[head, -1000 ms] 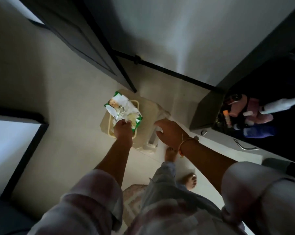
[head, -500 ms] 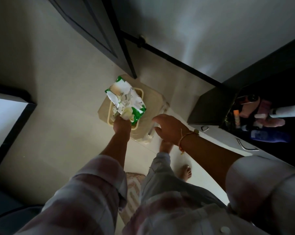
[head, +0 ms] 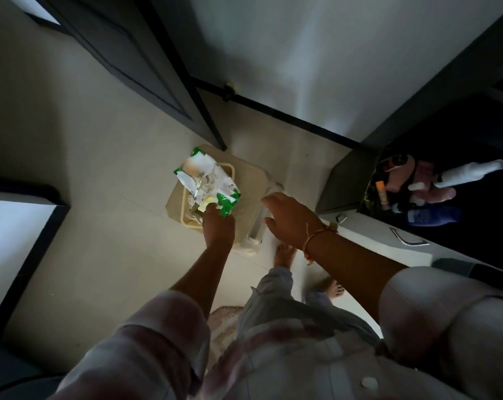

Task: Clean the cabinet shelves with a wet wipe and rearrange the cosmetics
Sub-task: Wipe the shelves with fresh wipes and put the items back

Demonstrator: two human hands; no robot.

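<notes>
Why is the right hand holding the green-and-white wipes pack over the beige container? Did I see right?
No, the left hand holds the green-and-white wipes pack over the beige container. The right hand is open and empty, as the head view shows.

A beige plastic box [head: 250, 180] is sitting on the pale floor [head: 100, 226]. A dark door [head: 134, 62] is standing open just behind the box. A small speckled mat [head: 224, 321] is lying near the box.
</notes>
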